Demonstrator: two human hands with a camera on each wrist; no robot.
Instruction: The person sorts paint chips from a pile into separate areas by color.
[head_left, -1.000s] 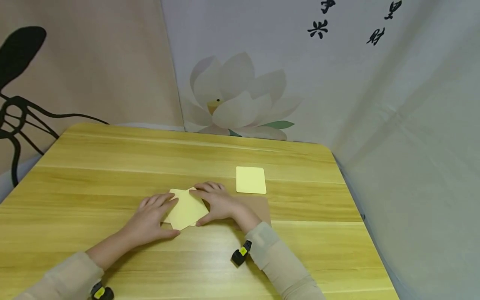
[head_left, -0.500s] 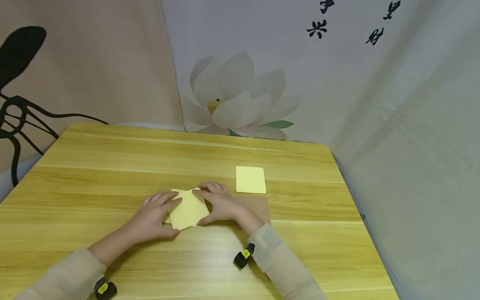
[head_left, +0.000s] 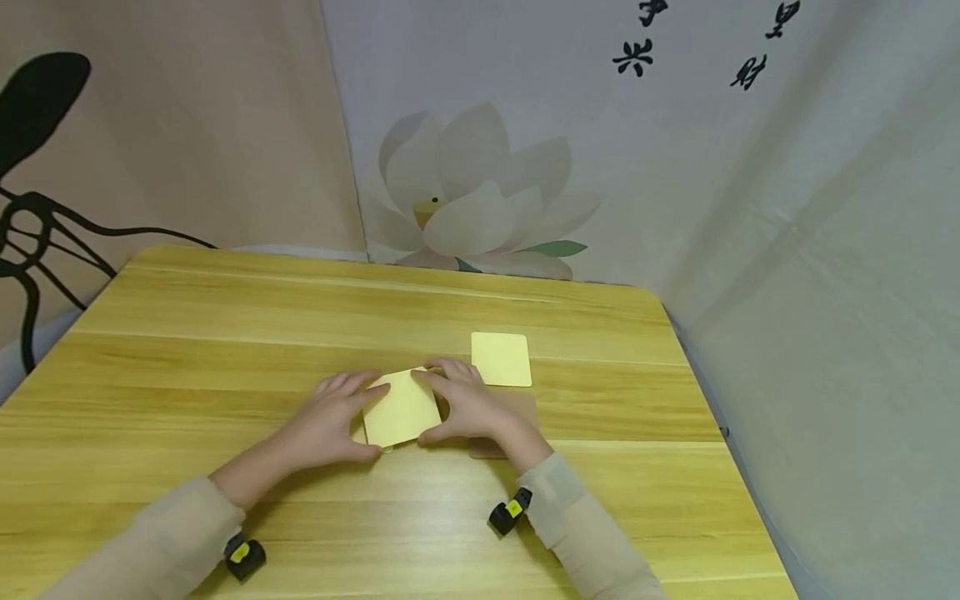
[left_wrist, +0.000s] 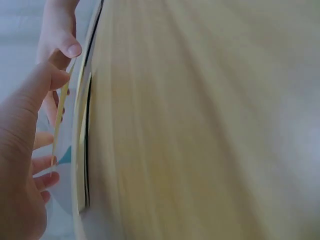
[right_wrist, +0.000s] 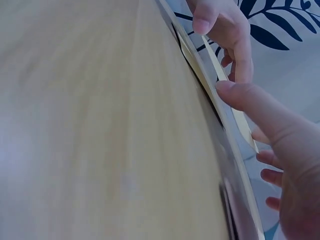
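A pale yellow square card point(head_left: 401, 408) is held between the two hands at mid-table. My left hand point(head_left: 333, 425) grips its left side, thumb at the near corner and fingers along the far edge. On the opposite side my right hand point(head_left: 468, 408) holds it the same way. Seen edge-on in the left wrist view, the card point(left_wrist: 59, 120) is raised off the tabletop. Beneath it lie thin flat cards point(left_wrist: 86, 150), mostly hidden from the head view. A brown square card point(head_left: 513, 406) lies partly behind the right wrist.
Another yellow square card point(head_left: 501, 360) lies flat beyond the brown one. The wooden table point(head_left: 600, 500) reaches back to a curtain point(head_left: 480, 83) with a lotus print. Black cameras point(head_left: 510, 512) are strapped at both wrists.
Both hands have moved to the right together, carrying the yellow card. The card has turned so that its edges stand straighter, and the right hand now covers more of the brown card.
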